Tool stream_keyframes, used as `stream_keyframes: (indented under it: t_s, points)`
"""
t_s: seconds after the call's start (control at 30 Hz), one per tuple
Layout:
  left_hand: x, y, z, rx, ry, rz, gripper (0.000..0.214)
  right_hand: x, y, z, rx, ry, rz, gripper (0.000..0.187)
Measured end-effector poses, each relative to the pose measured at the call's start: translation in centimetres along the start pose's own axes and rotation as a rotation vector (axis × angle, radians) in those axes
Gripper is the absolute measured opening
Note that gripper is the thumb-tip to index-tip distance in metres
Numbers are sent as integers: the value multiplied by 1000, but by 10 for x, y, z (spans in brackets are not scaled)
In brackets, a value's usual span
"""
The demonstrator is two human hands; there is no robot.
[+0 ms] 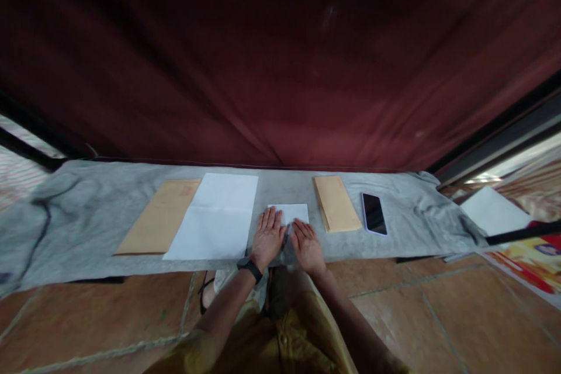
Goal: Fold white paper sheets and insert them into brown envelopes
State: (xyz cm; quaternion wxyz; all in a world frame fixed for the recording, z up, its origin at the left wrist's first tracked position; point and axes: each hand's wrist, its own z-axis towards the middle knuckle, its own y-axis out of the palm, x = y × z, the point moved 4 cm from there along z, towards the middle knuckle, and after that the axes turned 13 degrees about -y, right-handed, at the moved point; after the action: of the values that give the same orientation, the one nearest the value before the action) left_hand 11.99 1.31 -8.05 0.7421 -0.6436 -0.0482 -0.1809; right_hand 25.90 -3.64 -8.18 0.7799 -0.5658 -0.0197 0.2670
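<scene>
A small white piece of paper (pixel 294 210), apparently folded, lies on the grey cloth straight in front of me. Flat on its left part rests my left hand (pixel 268 236), fingers stretched out, with a dark band on the wrist. My right hand (pixel 305 245) presses on the paper's right part, its fingers also extended. Both hands hide the paper's near edge. Left of my left hand is a large white sheet (pixel 214 216), which overlaps a big brown envelope (pixel 160 216). Right of my right hand lies a stack of narrow brown envelopes (pixel 337 204).
A phone (pixel 374 213) with a pale purple case lies right of the narrow envelopes. Grey cloth (pixel 412 210) covers the long surface. Behind it hangs a dark red curtain (pixel 280 82). At the far right are a white sheet (pixel 495 210) and a colourful printed item (pixel 532 260).
</scene>
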Motion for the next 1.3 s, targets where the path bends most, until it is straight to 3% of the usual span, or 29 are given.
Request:
stream_keyframes:
  t_s: [0.2,0.33,0.6,0.87,1.3]
  points:
    - [0,1,-2,-16,24,55,56,2,7,46,7,-20,41,46]
    - [-2,5,-2,-26,38,53,60,2,15,59,-33,-57,3,43]
    - [-3,9,0,-1,-3,52,59,20,15,46,-30,-19,-112,45]
    - [-2,6,-2,-6,-16,68,62,35,18,29,90,12,-181,49]
    - [-2,12,-5,-3,-18,60,67,42,29,21,-8,53,-308,56]
